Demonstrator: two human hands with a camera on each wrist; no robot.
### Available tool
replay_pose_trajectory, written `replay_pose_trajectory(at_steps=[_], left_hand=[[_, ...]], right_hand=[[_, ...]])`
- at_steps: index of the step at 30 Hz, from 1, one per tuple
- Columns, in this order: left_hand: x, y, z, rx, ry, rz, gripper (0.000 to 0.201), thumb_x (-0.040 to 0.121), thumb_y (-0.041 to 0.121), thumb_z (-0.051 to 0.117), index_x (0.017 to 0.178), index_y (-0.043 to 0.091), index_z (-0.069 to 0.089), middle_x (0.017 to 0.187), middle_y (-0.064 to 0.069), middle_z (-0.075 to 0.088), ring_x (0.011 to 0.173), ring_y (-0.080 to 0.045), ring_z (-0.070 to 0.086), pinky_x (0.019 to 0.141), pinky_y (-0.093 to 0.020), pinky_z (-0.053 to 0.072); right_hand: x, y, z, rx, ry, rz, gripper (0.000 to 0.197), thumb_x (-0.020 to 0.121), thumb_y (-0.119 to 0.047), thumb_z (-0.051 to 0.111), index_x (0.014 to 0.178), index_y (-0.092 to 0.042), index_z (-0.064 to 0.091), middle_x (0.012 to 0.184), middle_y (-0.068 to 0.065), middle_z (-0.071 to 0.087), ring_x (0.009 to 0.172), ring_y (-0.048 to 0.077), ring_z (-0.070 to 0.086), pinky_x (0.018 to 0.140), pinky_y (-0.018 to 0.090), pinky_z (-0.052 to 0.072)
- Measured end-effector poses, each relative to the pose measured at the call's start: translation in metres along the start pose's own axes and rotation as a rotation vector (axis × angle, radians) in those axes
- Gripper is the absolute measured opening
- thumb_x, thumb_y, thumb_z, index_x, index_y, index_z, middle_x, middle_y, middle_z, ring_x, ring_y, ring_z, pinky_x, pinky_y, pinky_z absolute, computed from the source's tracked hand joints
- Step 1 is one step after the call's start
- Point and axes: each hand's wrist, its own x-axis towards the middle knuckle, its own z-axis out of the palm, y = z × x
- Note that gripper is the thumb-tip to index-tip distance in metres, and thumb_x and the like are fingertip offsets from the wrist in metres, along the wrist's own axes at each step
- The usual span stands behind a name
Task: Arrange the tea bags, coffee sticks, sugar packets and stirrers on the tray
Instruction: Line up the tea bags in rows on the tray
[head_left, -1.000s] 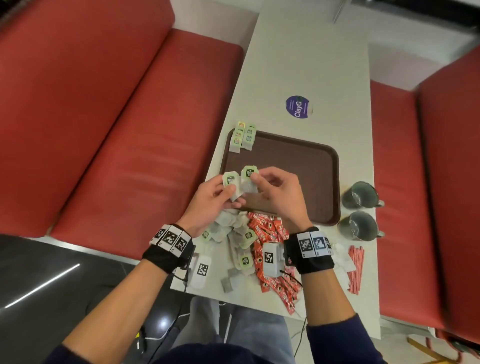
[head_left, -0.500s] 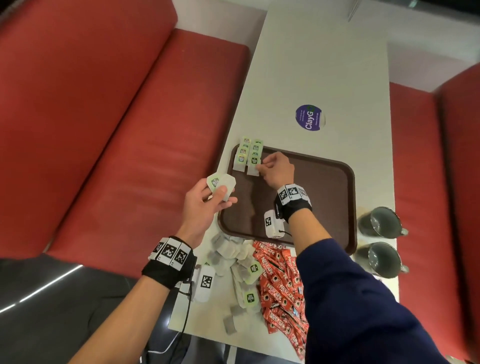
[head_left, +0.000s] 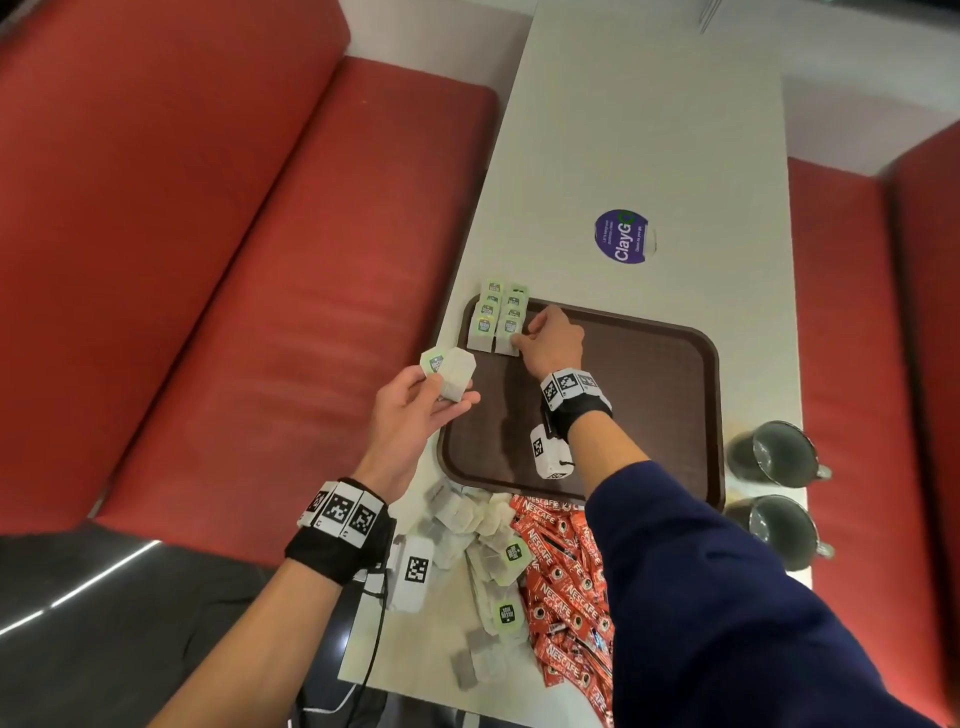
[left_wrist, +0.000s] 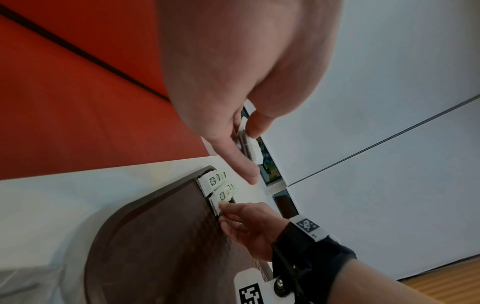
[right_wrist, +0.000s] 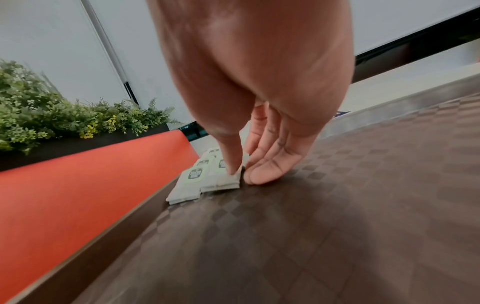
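Note:
A brown tray (head_left: 623, 389) lies on the white table. Two short rows of green-labelled tea bags (head_left: 501, 312) fill its far left corner. My right hand (head_left: 545, 338) is at the near end of the right row; its thumb presses on top of the front tea bag (right_wrist: 223, 181) and its fingertips lie against that bag's right edge on the tray (right_wrist: 337, 205). Over the tray's left rim, my left hand (head_left: 431, 395) pinches a small stack of tea bags (head_left: 454, 376) between thumb and fingers, also visible as the held tea bags (left_wrist: 246, 142).
Loose tea bags (head_left: 483, 535) and several red coffee sticks (head_left: 566, 571) are heaped on the table nearest me. Two grey mugs (head_left: 774, 457) stand right of the tray. A purple sticker (head_left: 622, 236) lies beyond it. Red benches (head_left: 260, 260) flank the table.
My right hand carried a tea bag from beside the left hand to the far left corner of the tray and set it at the row's end. The left hand kept its bags.

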Motion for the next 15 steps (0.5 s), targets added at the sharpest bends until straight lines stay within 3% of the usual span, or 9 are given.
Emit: replay_pose_trajectory(at_steps=[5,6,9,11,13,15], left_hand=[[0.002,0.001,0.003,-0.046,0.004,0.028,0.028,0.116,0.013,0.05,0.137,-0.002,0.06,0.125,-0.019,0.077,0.115,-0.034,0.077,0.105,-0.038,0.06],[0.003,0.002,0.004,-0.067,0.005,0.034,0.028,0.115,0.013,0.051,0.137,-0.002,0.059,0.125,-0.019,0.077,0.115,-0.034,0.077,0.104,-0.039,0.06],[0.003,0.007,0.009,-0.134,0.007,0.031,0.03,0.112,0.013,0.057,0.136,-0.005,0.057,0.124,-0.022,0.077,0.111,-0.038,0.078,0.099,-0.037,0.063],[0.003,0.009,0.012,-0.166,0.021,0.014,0.033,0.11,0.015,0.06,0.135,-0.006,0.056,0.12,-0.024,0.077,0.106,-0.038,0.079,0.091,-0.032,0.064],[0.003,0.009,0.014,-0.177,0.03,0.0,0.036,0.109,0.015,0.062,0.134,-0.009,0.054,0.115,-0.027,0.077,0.098,-0.034,0.08,0.083,-0.028,0.064],[0.005,0.007,0.014,-0.154,0.022,-0.007,0.038,0.109,0.015,0.063,0.133,-0.011,0.052,0.112,-0.028,0.078,0.091,-0.03,0.08,0.08,-0.027,0.064]], right_hand=[[-0.034,-0.02,-0.02,0.161,0.004,-0.196,0.009,0.098,-0.027,0.072,0.104,-0.022,0.069,0.095,-0.003,0.075,0.091,0.02,0.072,0.093,0.047,0.061],[-0.045,-0.024,-0.027,0.239,-0.069,-0.228,0.009,0.097,-0.023,0.071,0.105,-0.025,0.071,0.096,-0.001,0.076,0.087,0.019,0.074,0.09,0.048,0.064],[-0.082,-0.031,-0.048,0.448,-0.44,-0.36,0.043,0.092,-0.003,0.074,0.125,-0.031,0.073,0.112,0.015,0.075,0.09,0.027,0.075,0.083,0.043,0.066],[-0.103,-0.032,-0.056,0.484,-0.556,-0.481,0.048,0.095,0.002,0.076,0.135,-0.025,0.071,0.117,0.019,0.074,0.097,0.034,0.075,0.088,0.043,0.066],[-0.111,-0.028,-0.058,0.487,-0.535,-0.544,0.036,0.099,0.003,0.074,0.132,-0.013,0.073,0.117,0.016,0.077,0.098,0.032,0.075,0.09,0.038,0.063],[-0.111,-0.021,-0.059,0.492,-0.507,-0.544,0.025,0.1,-0.001,0.075,0.124,-0.01,0.077,0.114,0.011,0.079,0.097,0.034,0.075,0.092,0.039,0.062]])
